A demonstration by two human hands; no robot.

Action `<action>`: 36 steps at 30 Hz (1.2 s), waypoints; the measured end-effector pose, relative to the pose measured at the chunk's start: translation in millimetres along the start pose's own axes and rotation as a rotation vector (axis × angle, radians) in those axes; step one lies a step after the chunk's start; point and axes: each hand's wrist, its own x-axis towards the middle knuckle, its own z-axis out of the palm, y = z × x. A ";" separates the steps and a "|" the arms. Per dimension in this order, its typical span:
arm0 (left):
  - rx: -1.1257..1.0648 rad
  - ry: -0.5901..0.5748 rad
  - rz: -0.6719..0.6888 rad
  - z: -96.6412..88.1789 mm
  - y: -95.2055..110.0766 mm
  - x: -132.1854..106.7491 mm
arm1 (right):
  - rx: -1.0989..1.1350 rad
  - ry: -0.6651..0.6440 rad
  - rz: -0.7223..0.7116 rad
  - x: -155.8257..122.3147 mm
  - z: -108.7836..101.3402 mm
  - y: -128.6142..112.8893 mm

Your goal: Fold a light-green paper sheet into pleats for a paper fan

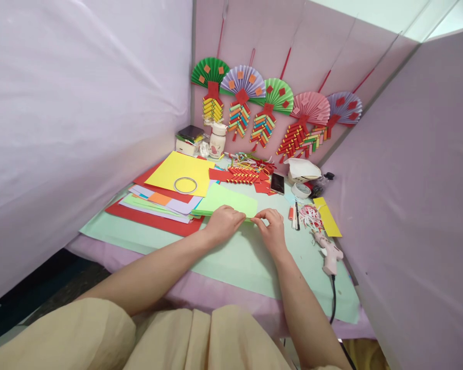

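A light green paper sheet (227,199) lies on the mint table mat (239,257) in the middle of the desk. My left hand (223,223) rests curled on the sheet's near edge, fingers pinched on the paper. My right hand (270,225) pinches the same near edge just to the right, fingertips almost touching those of the left. The edge looks folded under my fingers.
A stack of coloured paper (165,198) with a tape ring (185,185) lies at left. Red paper firecracker pieces (243,176), a phone (277,183), a tape roll (301,190) and a glue gun (329,253) sit behind and right. Paper fans (277,95) hang on the back wall.
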 end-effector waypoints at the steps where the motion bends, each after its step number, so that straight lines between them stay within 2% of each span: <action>1: 0.001 0.001 0.001 0.3 -0.3 -0.1 | 0.000 0.003 0.001 0.1 0.0 0.1; 16: 0.010 -0.010 -0.011 1.4 -0.4 0.0 | -0.001 0.020 0.021 0.3 1.2 2.7; 36: 0.007 -0.021 -0.017 -1.4 0.2 0.1 | -0.011 0.019 -0.022 0.8 -2.1 2.1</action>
